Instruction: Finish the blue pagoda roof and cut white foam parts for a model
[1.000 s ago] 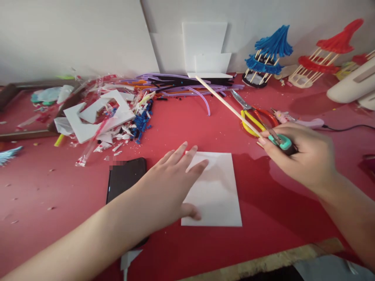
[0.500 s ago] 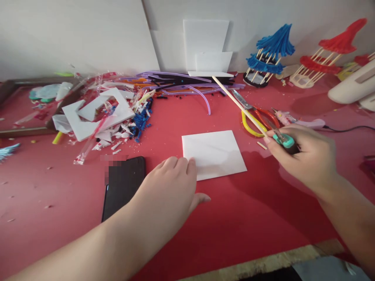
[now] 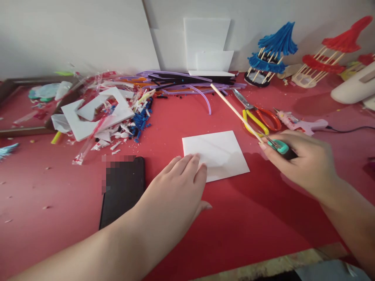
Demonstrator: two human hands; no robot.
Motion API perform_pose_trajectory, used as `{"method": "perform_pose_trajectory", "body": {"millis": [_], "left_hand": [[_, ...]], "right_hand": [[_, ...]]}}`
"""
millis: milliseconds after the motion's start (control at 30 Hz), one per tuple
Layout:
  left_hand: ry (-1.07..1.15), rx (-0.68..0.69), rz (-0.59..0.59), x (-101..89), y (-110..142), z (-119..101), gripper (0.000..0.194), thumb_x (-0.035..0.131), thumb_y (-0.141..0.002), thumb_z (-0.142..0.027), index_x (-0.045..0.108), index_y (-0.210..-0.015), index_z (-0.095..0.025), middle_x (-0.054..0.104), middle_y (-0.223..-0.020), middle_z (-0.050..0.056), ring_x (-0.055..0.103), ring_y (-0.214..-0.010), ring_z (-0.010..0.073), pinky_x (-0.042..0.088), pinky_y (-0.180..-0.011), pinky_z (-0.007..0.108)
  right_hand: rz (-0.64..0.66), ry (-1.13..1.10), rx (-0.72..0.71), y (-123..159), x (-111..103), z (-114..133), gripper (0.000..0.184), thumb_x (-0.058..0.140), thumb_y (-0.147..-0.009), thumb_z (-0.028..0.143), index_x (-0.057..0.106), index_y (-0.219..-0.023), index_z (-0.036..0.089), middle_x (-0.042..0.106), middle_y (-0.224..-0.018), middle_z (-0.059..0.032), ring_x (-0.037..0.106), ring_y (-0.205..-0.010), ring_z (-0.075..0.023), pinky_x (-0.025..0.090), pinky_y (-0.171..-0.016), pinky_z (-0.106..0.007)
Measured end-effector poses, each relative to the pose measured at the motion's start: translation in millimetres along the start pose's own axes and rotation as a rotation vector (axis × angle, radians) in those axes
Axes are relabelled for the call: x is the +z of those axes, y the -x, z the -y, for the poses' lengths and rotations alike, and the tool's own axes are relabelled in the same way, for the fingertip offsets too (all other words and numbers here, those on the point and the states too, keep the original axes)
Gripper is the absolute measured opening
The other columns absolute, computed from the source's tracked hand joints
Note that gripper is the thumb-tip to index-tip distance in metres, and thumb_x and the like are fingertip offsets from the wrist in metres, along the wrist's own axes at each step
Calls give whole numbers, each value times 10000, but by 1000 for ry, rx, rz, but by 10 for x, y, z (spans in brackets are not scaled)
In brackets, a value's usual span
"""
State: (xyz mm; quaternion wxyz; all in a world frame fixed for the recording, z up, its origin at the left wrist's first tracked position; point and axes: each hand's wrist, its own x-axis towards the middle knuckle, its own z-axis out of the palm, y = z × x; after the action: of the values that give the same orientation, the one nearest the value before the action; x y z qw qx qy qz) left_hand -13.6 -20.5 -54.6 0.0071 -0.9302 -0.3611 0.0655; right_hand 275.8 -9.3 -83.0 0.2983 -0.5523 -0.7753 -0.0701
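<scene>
**Left hand flat on white sheet; right hand holding cutter and wooden stick**

Markings: you have clear wrappers (image 3: 93, 141) with red patches at the left; any lettering there is too small to read. A pixelated block hides the upper left corner of your phone (image 3: 123, 195).

Sheet: the white sheet (image 3: 219, 152) lies flat on the red table (image 3: 234, 234), in front of you between your hands. Its long axis runs roughly left to right, the far edge rising slightly away from you at the right. Your fingers cover its near left corner.

Left hand: your left hand (image 3: 175, 187) is spread palm down over that corner, fingers nearly together, thumb out to the right beyond the near edge. Nothing is gripped. The forearm crosses the phone's near end.

Right hand: your right hand (image 3: 304, 160) is closed around the cutter (image 3: 283, 149), raised right of the sheet. Its metal front points away and left. Thumb and fingers also pinch the near end of the wooden stick (image 3: 236, 111); the stick's long axis slants away and left, far end toward the purple strips (image 3: 202, 99).

Surroundings: scissors (image 3: 247, 104) with yellow and red handles and a pink glue gun (image 3: 304, 124) lie beyond your right hand.
</scene>
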Motion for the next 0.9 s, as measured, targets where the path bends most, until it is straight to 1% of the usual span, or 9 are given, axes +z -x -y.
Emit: {"method": "perform_pose_trajectory", "body": {"millis": [133, 233, 300, 400, 467, 533, 600, 733, 900], "left_hand": [[-27, -30, -12, 16, 43, -185, 690, 756, -787, -505, 615, -1298, -62, 592, -1384, 208, 592, -1211, 373, 516, -1016, 483], [22, -70, -6, -36, 96, -315, 774, 748, -743, -606, 616, -1305, -90, 625, -1343, 187, 638, -1120, 356, 544, -974, 466], [51, -65, -10, -90, 111, -308, 805, 754, -717, -636, 615, -1302, -101, 633, -1328, 182, 638, -1122, 350, 533, -993, 465], [26, -78, -23, -126, 87, -122, 760, 833, -662, -560, 654, -1216, -71, 634, -1305, 225, 591, -1205, 391, 493, -1044, 492], [35, -90, -15, -98, 52, 61, 732, 839, -694, -479, 616, -1275, -93, 573, -1389, 231, 489, -1327, 420, 477, -1055, 524], [74, -73, -18, -44, 18, 224, 710, 803, -762, -406, 534, -1381, -186, 463, -1512, 182, 422, -1394, 394, 478, -1050, 527], [110, -47, -14, 1, -8, 322, 671, 764, -813, -370, 492, -1414, -244, 443, -1533, 145, 481, -1354, 354, 501, -1021, 495], [98, -87, 37, -13, -21, 288, 529, 717, -856, -362, 553, -1338, -220, 618, -1307, 142, 635, -1116, 332, 568, -836, 452], [36, -182, 212, -104, 38, 75, 446, 738, -819, -277, 615, -1240, -199, 662, -1119, 129, 668, -955, 334, 571, -742, 466]], "right_hand": [[39, 3, -113, 21, -28, 8, 154, 633, -856, 161, 645, -976, 257, 735, -891, -40, 708, -791, -231, 552, -695, -357], [163, -48, -282, 52, -52, 24, 193, 590, -860, 132, 645, -1015, 234, 728, -877, -41, 702, -756, -203, 536, -645, -306], [236, -75, -343, 70, -62, 36, 215, 557, -869, 113, 644, -1031, 226, 718, -851, -32, 690, -714, -180, 511, -594, -277], [248, -71, -320, 80, -69, 34, 214, 550, -872, 120, 644, -1033, 226, 711, -843, -27, 683, -702, -174, 507, -590, -271], [241, -62, -285, 74, -70, 17, 192, 566, -870, 137, 645, -1021, 226, 711, -848, -31, 687, -717, -183, 518, -611, -279], [225, -54, -264, 62, -71, -6, 184, 581, -860, 138, 643, -1004, 233, 709, -845, -28, 689, -727, -191, 525, -622, -289], [206, -50, -257, 50, -70, -27, 197, 587, -848, 129, 639, -997, 247, 706, -837, -18, 688, -732, -197, 530, -633, -299], [221, -52, -256, 37, -74, -52, 206, 587, -845, 127, 647, -1001, 248, 710, -843, -17, 687, -729, -195, 530, -626, -298], [327, -112, -298, 51, -97, -91, 188, 584, -876, 150, 671, -1024, 228, 736, -923, -40, 710, -788, -200, 537, -646, -285]]}}
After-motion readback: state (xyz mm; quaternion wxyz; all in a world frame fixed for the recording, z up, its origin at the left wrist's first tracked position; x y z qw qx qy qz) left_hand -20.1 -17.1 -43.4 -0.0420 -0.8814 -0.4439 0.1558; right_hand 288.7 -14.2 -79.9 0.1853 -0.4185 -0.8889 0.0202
